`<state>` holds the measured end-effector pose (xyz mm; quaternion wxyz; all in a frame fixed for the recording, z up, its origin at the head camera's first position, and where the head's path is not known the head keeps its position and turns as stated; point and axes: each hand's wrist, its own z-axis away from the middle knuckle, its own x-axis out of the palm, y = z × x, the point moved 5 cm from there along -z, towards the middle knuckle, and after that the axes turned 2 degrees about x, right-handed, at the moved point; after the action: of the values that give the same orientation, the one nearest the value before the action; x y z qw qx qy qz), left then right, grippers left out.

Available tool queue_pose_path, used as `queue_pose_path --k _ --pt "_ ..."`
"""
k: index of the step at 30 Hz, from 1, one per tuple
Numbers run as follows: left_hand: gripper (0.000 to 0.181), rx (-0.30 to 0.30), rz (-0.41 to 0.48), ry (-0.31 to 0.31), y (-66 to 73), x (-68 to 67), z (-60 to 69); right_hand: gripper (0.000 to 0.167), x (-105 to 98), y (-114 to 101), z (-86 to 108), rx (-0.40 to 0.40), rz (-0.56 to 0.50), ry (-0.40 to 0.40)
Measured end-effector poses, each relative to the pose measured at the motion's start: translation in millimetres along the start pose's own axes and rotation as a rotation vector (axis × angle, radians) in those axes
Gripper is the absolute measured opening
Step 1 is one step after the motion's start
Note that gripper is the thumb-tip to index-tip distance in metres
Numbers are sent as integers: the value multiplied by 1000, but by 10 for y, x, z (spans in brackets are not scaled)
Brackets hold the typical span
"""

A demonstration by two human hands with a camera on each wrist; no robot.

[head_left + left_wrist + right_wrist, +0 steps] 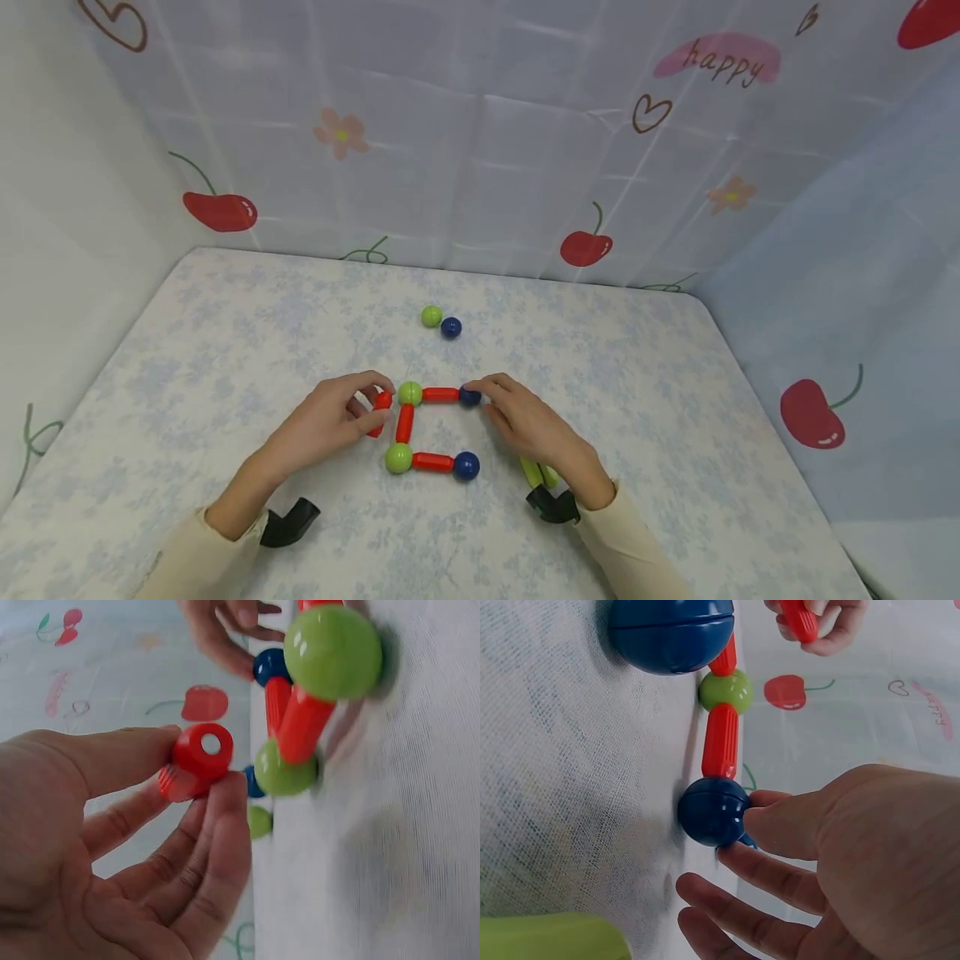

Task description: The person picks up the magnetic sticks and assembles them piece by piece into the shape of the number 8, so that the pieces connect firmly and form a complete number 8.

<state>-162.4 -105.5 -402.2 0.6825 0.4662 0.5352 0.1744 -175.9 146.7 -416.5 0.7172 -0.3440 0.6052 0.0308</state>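
Observation:
My left hand (330,421) pinches a loose red magnetic rod (199,761) between thumb and fingers, left of a three-sided frame and apart from it. One round white end of that rod faces the left wrist camera. Red rods (432,462) join two green balls (398,457) and two blue balls in the frame, whose right side has no rod. With thumb and fingertips my right hand (532,421) holds the far blue ball (714,811), which stays attached to its red rod (721,741). The near blue ball (466,466) lies untouched.
Behind the frame, a loose green ball (431,316) and a loose blue ball (451,327) lie side by side. Yellow-green rods (532,472) lie partly hidden under my right wrist. A patterned cloth covers the table (247,333); a printed curtain (465,167) hangs behind it.

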Motion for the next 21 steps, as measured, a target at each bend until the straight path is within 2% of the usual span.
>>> queue_pose_path --k 6,12,17,21 --pt "22 40 66 0 164 266 -184 37 -9 -5 -17 -21 4 -2" --pt "22 19 86 22 280 531 -348 38 -18 11 -12 -35 1 5" --pt "19 -4 170 20 327 726 -410 37 -12 15 -5 -44 -6 6" --pt "18 0 174 26 353 837 -422 37 -8 4 3 -50 -9 2"
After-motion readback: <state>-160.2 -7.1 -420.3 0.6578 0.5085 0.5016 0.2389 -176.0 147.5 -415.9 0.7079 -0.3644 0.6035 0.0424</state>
